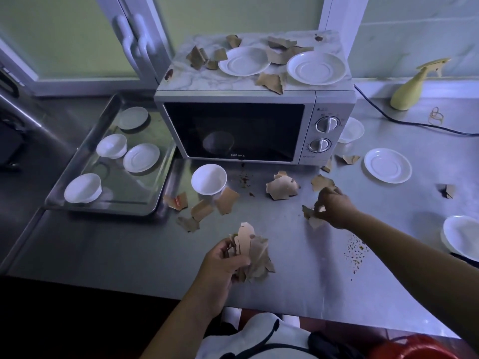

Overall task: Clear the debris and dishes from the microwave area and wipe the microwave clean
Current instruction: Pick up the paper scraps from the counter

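The left grip (223, 260) clasps a sheaf of torn brown scraps (255, 251) just above the bench (116, 250). The right grip (334, 208) pinches another scrap (309, 216) lying on the bench. They look like light, creasable card, so any edge serves, though flat ones probably need a nail under a corner on the slick steel. More pieces (282, 187) lie just ahead of the right grip, others sit ahead-left of the left grip beside a cup (208, 178), and more top the microwave (233, 130) among 2 plates (243, 60). Cup and plates seem breakable, so lift them by the rim. Room is open between the grips, and the bench's front edge lies close behind the left one.
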Demonstrator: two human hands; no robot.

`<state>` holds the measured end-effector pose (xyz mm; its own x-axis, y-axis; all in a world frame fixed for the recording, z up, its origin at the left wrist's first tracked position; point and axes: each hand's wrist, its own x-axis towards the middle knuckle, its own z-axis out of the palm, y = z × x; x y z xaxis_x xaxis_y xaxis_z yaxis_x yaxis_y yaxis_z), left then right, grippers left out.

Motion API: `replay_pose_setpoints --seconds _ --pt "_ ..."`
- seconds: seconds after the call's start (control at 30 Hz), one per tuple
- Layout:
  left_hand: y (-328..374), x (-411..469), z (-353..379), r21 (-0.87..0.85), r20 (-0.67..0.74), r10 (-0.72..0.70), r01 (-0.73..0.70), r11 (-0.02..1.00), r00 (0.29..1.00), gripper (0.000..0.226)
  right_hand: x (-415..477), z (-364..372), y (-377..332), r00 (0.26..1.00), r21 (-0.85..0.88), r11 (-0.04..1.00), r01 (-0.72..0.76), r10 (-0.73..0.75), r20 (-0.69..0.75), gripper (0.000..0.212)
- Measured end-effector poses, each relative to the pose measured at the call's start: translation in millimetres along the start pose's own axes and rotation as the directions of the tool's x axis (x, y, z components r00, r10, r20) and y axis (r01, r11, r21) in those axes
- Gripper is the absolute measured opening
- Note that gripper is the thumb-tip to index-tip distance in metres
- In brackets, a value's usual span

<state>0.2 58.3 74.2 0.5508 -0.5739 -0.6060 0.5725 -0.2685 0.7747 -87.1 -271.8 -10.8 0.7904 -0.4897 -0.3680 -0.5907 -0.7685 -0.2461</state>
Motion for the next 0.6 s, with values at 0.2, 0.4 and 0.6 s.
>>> replay_pose_setpoints --seconds 0.2,0.4,0.6 --pt "-3.8 6.0 -11.6 -0.098 -0.004 -0.012 0.012 0.995 1.000 0.033 15.2 4.7 -13.9 0.995 -0.340 0.940 0.022 0.013 0.101 0.018" --pt "-4.9 9.7 -17.9 -0.137 -0.024 -0.003 0.000 0.991 1.000 0.030 1.6 12.5 -24.7 0.994 -0.256 0.963 0.085 -0.064 0.087 0.013" --pt "-1.5 15.2 -13.6 -0.086 -0.013 -0.004 0.003 0.996 1.000 0.030 -23.5 40.1 -35.6 0.991 -0.149 0.984 0.100 -0.084 0.108 0.013"
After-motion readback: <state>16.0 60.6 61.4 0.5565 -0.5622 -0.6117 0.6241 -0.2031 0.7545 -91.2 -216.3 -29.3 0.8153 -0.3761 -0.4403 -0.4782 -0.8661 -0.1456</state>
